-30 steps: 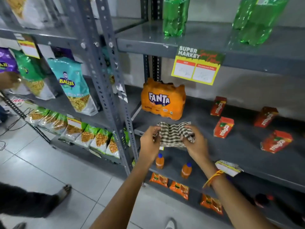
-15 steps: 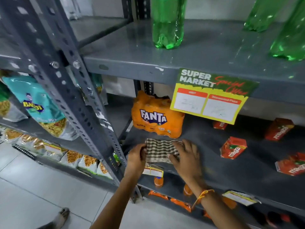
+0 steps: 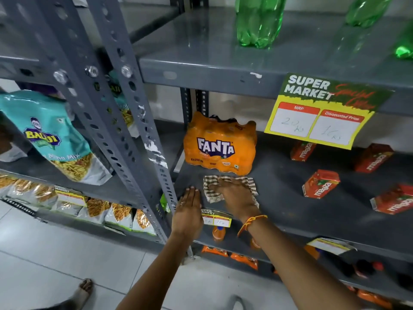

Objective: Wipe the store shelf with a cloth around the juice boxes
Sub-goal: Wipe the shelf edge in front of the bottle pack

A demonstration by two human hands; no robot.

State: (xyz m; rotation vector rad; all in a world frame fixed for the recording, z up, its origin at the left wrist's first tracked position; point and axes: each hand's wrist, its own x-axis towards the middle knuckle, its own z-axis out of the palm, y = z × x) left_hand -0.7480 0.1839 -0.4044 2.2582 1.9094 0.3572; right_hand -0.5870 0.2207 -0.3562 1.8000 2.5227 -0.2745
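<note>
An orange Fanta multipack (image 3: 220,146) stands at the back left of the middle level. Above it, green bottles (image 3: 259,21) stand on the upper level, whose front edge carries a yellow price card (image 3: 321,115). Left of the perforated grey upright (image 3: 134,121), a teal snack bag (image 3: 55,139) leans, with smaller snack packets (image 3: 116,214) below.

The middle of the checked cloth (image 3: 230,188) is covered by the right hand (image 3: 234,195), which is motion-blurred. The bottom of the rearmost Maaza juice box (image 3: 302,151) is visible; its top is hidden behind the yellow price card (image 3: 321,113). The rightmost juice box (image 3: 393,201) is cut off by the frame edge. The green bottles (image 3: 259,21) are cropped at the top edge. The handwritten prices are only partly legible. The small shelf-edge label (image 3: 215,217) is partly covered by the left hand (image 3: 187,211).
</note>
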